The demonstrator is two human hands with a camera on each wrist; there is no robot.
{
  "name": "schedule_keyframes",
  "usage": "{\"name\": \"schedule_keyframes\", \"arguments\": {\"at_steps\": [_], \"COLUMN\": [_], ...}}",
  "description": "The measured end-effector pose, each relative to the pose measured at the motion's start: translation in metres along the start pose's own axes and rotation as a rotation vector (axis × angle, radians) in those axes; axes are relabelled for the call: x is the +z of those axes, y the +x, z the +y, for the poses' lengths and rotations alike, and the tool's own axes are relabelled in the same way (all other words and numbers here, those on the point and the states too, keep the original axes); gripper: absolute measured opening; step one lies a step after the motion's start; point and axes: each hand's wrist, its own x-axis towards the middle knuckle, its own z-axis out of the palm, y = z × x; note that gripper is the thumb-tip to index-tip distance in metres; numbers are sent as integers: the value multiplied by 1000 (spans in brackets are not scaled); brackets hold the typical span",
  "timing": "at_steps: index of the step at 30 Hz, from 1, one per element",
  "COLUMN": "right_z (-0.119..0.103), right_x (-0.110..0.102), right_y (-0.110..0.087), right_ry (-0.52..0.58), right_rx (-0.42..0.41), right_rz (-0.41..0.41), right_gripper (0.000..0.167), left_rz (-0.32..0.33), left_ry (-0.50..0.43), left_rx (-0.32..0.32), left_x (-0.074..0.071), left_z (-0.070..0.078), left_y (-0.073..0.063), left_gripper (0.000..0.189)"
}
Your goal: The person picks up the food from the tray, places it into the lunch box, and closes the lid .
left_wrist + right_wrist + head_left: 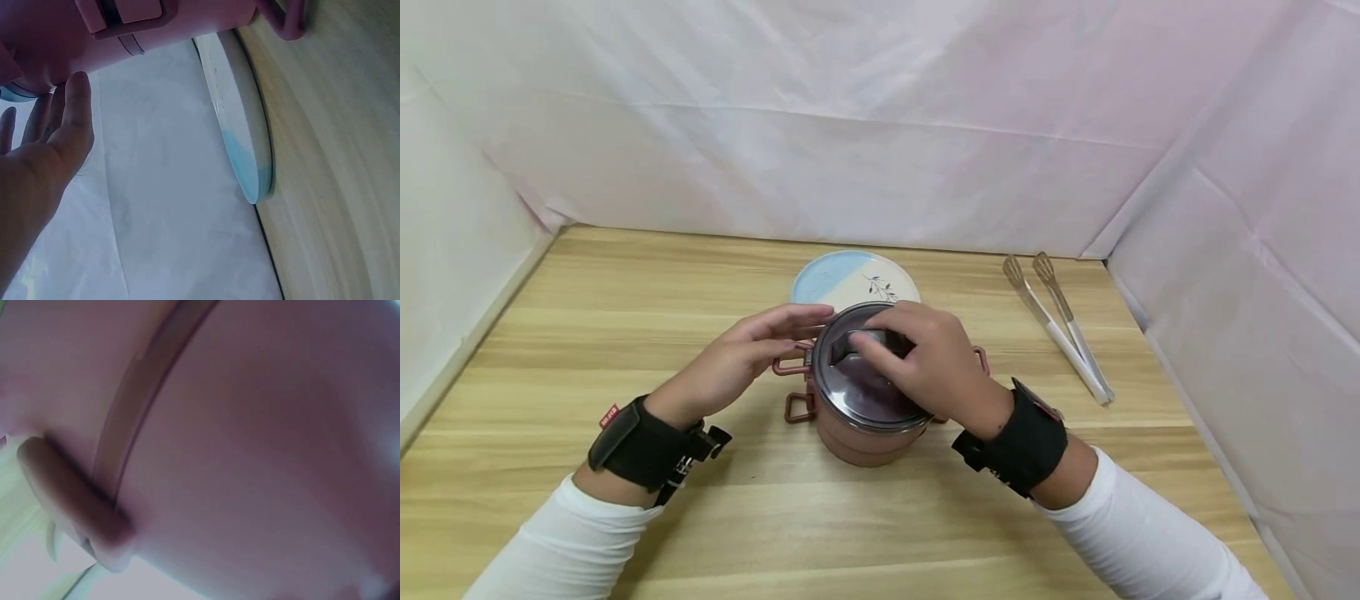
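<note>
A dusty-pink pot (868, 446) stands on the table, two loop handles at different heights on its left. Its dark see-through lid (868, 400) has a raised dark handle (842, 346). My right hand (925, 350) reaches over the lid from the right and grips that handle between thumb and fingers, hiding much of it. At the pot's upper left, my left hand (745, 354) holds its fingers fairly straight, fingertips right by the rim and upper loop handle (790, 367). The right wrist view is filled by the pot's side (237, 456) and a loop handle (75, 494).
Behind the pot lies a round blue-and-white plate (827, 275) with a leaf sprig, partly hidden by the lid. Tongs (1075, 350) with slotted heads and white handles lie spread at the right. White cloth (850, 150) hangs around the wooden table (625, 283).
</note>
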Motion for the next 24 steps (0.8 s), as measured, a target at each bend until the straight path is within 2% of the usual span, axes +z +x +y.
{"name": "schedule_keyframes", "arguments": {"at_steps": [3, 5, 10, 13, 15, 17, 21, 24], "right_z": [5, 10, 24, 32, 36, 39, 45, 48], "right_x": [-8, -13, -16, -14, -12, -9, -4, 0], "right_y": [-3, -6, -8, -10, -12, -14, -17, -18], "right_ry": [71, 91, 133, 224, 315, 403, 559, 661], "right_rx": [46, 85, 199, 263, 298, 318, 347, 369], "right_rz": [19, 16, -62, -120, -148, -162, -151, -133], "right_gripper": [16, 19, 32, 37, 39, 41, 42, 42], "left_rz": [23, 65, 175, 180, 182, 180, 168, 166], "left_ry": [47, 97, 293, 390, 407, 370, 237, 170], "left_rx": [-17, -34, -39, -30, -28, -36, -45, -24], "left_x": [0, 2, 13, 21, 24, 26, 30, 34], "left_z": [1, 4, 16, 19, 17, 14, 4, -3], "left_y": [1, 5, 20, 28, 31, 31, 31, 32], "left_gripper": [46, 43, 41, 43, 44, 44, 45, 44]}}
